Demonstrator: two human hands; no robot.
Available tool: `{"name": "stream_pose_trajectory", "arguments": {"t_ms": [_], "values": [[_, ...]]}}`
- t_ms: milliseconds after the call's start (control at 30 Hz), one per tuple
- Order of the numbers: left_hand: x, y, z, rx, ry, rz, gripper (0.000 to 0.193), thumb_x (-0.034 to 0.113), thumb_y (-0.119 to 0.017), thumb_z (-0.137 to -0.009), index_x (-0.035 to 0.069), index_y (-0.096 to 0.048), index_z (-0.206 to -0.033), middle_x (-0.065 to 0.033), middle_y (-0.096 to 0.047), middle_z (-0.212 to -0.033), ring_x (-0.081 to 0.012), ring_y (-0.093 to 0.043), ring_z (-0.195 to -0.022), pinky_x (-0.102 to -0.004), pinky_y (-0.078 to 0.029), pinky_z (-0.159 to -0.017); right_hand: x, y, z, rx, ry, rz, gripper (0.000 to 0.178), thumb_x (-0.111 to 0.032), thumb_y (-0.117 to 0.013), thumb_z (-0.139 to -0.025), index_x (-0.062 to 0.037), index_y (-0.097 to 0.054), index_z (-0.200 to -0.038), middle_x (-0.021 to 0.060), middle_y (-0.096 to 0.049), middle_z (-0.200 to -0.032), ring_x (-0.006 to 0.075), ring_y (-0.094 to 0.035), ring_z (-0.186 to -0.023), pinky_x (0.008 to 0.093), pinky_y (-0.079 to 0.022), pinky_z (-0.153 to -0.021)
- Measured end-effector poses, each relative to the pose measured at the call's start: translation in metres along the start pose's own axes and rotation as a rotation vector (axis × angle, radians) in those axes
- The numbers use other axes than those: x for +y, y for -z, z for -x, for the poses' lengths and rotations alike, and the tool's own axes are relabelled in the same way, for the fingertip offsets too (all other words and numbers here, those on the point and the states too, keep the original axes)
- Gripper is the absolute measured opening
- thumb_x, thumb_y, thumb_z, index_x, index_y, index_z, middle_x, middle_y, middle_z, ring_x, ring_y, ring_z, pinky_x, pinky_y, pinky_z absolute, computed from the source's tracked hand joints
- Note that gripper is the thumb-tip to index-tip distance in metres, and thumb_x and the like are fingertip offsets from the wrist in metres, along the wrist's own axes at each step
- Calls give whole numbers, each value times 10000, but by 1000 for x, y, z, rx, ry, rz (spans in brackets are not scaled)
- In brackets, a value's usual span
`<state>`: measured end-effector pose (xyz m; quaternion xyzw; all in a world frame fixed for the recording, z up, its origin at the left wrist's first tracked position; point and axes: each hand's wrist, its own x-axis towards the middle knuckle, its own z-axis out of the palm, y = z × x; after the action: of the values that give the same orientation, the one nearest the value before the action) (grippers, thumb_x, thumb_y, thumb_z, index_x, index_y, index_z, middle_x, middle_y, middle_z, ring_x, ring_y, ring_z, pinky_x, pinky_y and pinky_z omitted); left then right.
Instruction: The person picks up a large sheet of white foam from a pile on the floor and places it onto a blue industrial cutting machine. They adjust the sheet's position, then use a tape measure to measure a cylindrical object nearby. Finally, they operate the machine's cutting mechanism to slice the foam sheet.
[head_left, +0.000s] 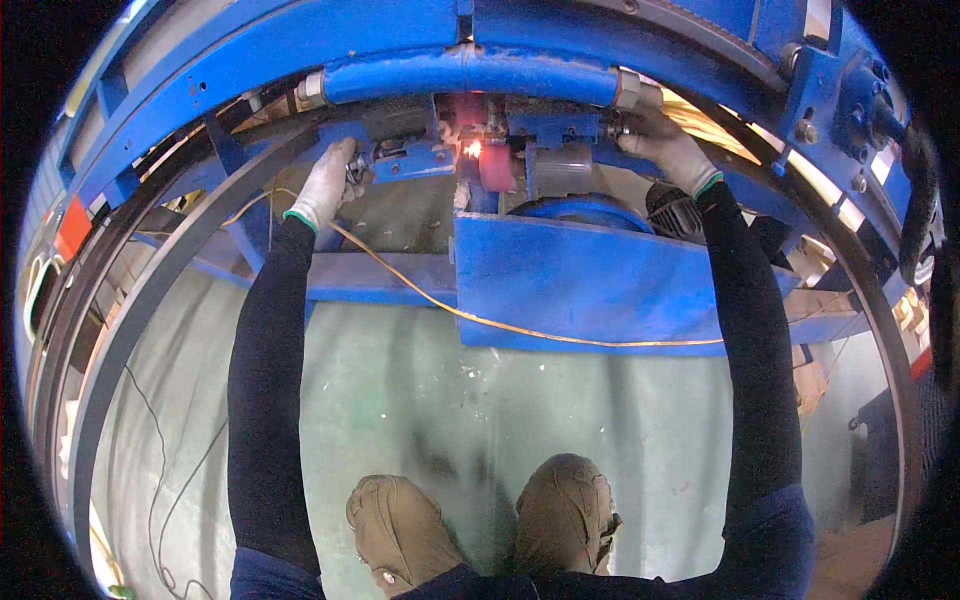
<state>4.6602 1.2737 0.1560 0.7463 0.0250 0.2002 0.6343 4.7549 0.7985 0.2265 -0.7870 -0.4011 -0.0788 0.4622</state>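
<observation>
1. seen from above the person's head, two arms in black sleeves reach up and forward to a blue machine frame (590,275), one arm at each side of the picture.
2. there are two hands, both in pale work gloves with green cuffs, and two brown shoes (400,530) on the pale green floor (480,400) below.
3. the left hand (325,185) is curled around a small grey metal fitting (362,165) at the left end of the machine's middle section; the fingers are closed on it.
4. the right hand (665,145) is closed over the metal collar (628,90) at the right end of a blue pipe (470,75); what sits under the palm is hidden.
5. the one blue pipe runs across the top of the picture, its long axis left to right, with a silver collar at each end, two in all.
6. between the hands sits one red block (495,160) with a bright glowing spot on it, just below the pipe's middle.
7. one thin yellow cable (450,310) sags from near the left hand across the blue plate to the right arm.
8. one red-orange rectangular patch (72,225) shows at the far left edge; its detail is too blurred to tell.
9. thin dark wires (170,480) trail across the floor at lower left.
</observation>
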Motion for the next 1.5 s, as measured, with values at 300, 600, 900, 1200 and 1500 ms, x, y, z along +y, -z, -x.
{"name": "stream_pose_trajectory", "arguments": {"t_ms": [300,600,900,1200,1500], "values": [[-23,23,-27,-70,24,-12,365,486,-421,-1013,167,-555,-1128,12,-625,-859,-99,-593,-659,-229,-429,-545,-3,-5,-3,36,15,70,552,-179,-724,-851,-54,-515,-1346,80,-592,-1270,193,-567,-1166,320,-432,-1026],[-22,18,-23,-23,-49,-13,373,460,-402,-1006,118,-544,-1059,-23,-633,-774,-100,-545,-517,-244,-411,-463,6,-4,-12,59,-201,-173,527,-359,-594,-975,-65,-480,-1396,78,-580,-1268,187,-579,-1164,347,-496,-987],[-14,9,-18,-3,-38,-25,360,430,-394,-1004,115,-563,-1049,-25,-628,-761,-111,-546,-526,-256,-418,-471,-6,-1,-7,-8,-114,-94,503,-240,-618,-965,-57,-460,-1405,102,-571,-1296,203,-583,-1182,337,-459,-1046],[-13,11,-18,-29,-28,-18,353,425,-381,-1013,117,-549,-976,-26,-614,-756,-120,-542,-539,-265,-401,-474,-2,-2,-6,28,-91,48,498,-254,-637,-948,-55,-497,-1383,104,-576,-1314,211,-575,-1187,339,-441,-1052],[-12,17,-23,-72,-34,-59,404,510,-406,-1005,135,-549,-1050,-18,-628,-818,-112,-550,-572,-255,-424,-501,10,10,-12,40,64,176,557,-322,-653,-927,-34,-505,-1381,136,-606,-1282,217,-585,-1166,322,-435,-1034]]}}
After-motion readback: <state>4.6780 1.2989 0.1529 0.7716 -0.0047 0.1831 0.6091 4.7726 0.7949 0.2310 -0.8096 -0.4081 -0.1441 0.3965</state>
